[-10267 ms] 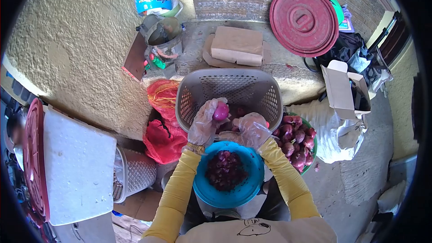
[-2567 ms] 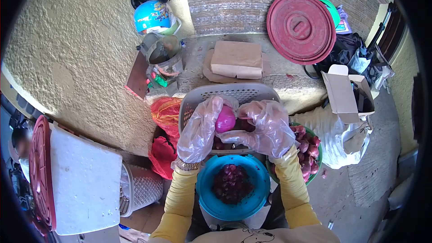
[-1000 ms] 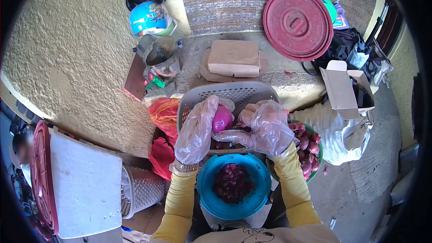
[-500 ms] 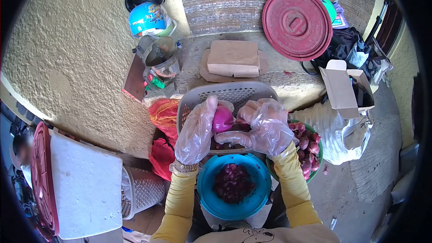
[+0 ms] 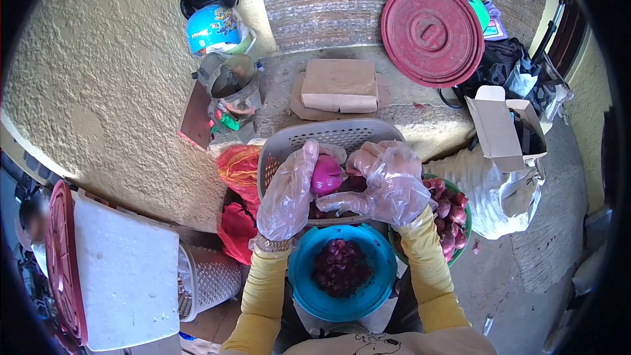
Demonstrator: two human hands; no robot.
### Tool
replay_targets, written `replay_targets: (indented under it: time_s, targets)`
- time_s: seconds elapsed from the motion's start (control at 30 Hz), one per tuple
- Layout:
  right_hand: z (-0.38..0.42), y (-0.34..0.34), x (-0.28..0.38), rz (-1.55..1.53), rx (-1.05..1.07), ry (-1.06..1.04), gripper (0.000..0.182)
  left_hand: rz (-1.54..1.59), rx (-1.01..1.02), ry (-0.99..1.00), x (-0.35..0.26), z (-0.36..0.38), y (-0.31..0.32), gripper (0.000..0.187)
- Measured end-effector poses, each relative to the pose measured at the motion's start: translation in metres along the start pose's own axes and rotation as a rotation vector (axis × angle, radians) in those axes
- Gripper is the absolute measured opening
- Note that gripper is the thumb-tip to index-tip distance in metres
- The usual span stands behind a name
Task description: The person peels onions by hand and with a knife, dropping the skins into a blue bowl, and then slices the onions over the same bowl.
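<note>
My left hand (image 5: 289, 190), in a clear plastic glove, is wrapped round a smooth, bright purple onion (image 5: 327, 175). My right hand (image 5: 389, 183), gloved too, is at the onion's right side with its fingers closed on something I cannot make out. Both hands are over a grey perforated basket (image 5: 276, 148), where a few dark red onions show below. Nearer me sits a blue basin (image 5: 300, 289) with dark red peelings (image 5: 342, 267) in it. Red onions (image 5: 455, 213) fill a green basin (image 5: 468, 240) beside my right wrist.
A brown cardboard box (image 5: 339, 85) lies on the ledge behind the basket. Red and orange net bags (image 5: 238, 171) are at the left, near a white board (image 5: 125, 273). On the right are a white sack (image 5: 490, 213) and an open carton (image 5: 496, 131). A red lid (image 5: 432, 34) leans behind.
The fingers of my right hand have shifted slightly at the onion's right side. My left hand keeps its hold, and the view has moved very slightly.
</note>
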State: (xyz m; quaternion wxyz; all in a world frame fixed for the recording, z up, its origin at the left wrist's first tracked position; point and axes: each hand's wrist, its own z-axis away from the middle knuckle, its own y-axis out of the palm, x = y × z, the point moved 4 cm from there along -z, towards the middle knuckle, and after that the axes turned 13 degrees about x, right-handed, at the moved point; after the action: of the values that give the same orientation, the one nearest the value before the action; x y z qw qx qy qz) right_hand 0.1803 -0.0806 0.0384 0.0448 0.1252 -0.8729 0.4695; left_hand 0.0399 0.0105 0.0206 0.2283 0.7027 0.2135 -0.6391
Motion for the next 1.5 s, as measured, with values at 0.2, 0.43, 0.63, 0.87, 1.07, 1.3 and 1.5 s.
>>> replay_targets:
  time_s: [0.2,0.43,0.63,0.87,1.07,1.3,1.5]
  targets:
    - [0.001,0.0,0.001,-0.009,-0.035,-0.012,0.063,-0.093,-0.047,-0.028,-0.006,0.004,0.0,0.054]
    - [0.0,0.002,-0.004,0.031,0.0,-0.084,0.061,-0.152,-0.033,-0.004,-0.009,0.004,-0.003,0.054]
    - [0.0,0.0,-0.003,-0.03,0.05,0.008,0.059,-0.093,-0.047,0.008,-0.002,0.003,-0.003,0.054]
    - [0.002,0.002,-0.005,-0.003,0.029,-0.001,0.061,-0.068,-0.03,-0.001,-0.004,0.003,-0.002,0.054]
    - [0.0,0.001,-0.003,0.045,0.066,-0.052,0.063,-0.108,-0.044,0.0,-0.006,0.004,-0.003,0.055]
    - [0.0,-0.002,-0.003,-0.008,-0.043,-0.047,0.062,-0.097,-0.066,0.015,-0.002,0.002,-0.002,0.054]
    - [-0.001,-0.004,-0.002,-0.039,-0.003,-0.025,0.063,-0.09,-0.035,0.027,0.002,0.002,-0.005,0.054]
